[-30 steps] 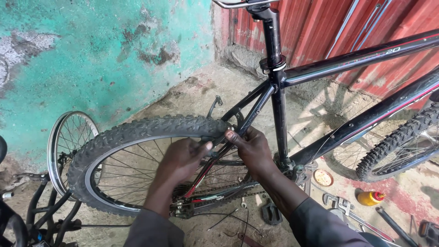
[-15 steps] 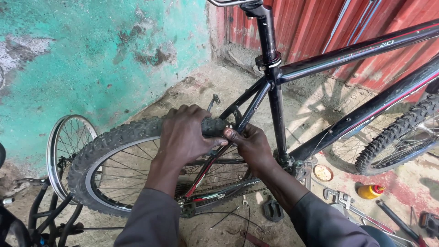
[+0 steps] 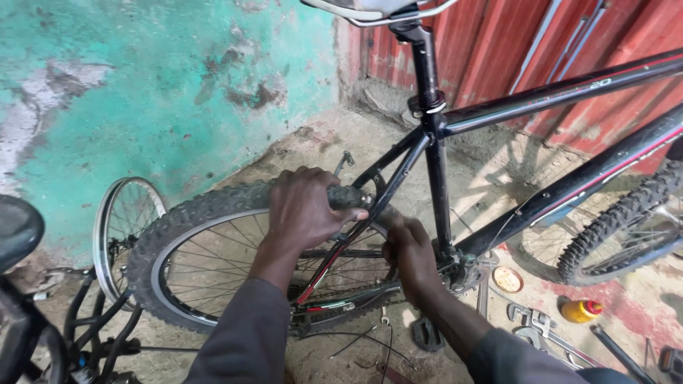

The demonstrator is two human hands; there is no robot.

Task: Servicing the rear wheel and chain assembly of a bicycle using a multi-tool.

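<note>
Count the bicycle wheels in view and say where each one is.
3. The knobby rear wheel lies under the left hand; a bare rim stands behind it by the green wall; the front wheel is at right, partly cut off. Others may be hidden.

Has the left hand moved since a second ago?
Yes. The left hand went from the spokes up onto the rear tyre, gripping its tread.

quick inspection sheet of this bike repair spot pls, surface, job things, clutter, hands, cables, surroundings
surface: rough dusty concrete floor, red stains at right.
job's things: black bicycle frame; knobby rear tyre in the frame.
clutter: spanners, yellow bottle, round tin, loose pedal.
grips: left hand clasps the tyre top; right hand beside the seat tube, what it holds is hidden.
cables: thin wires on the floor.
surroundings: peeling green wall, red corrugated sheet, bare rim.
</note>
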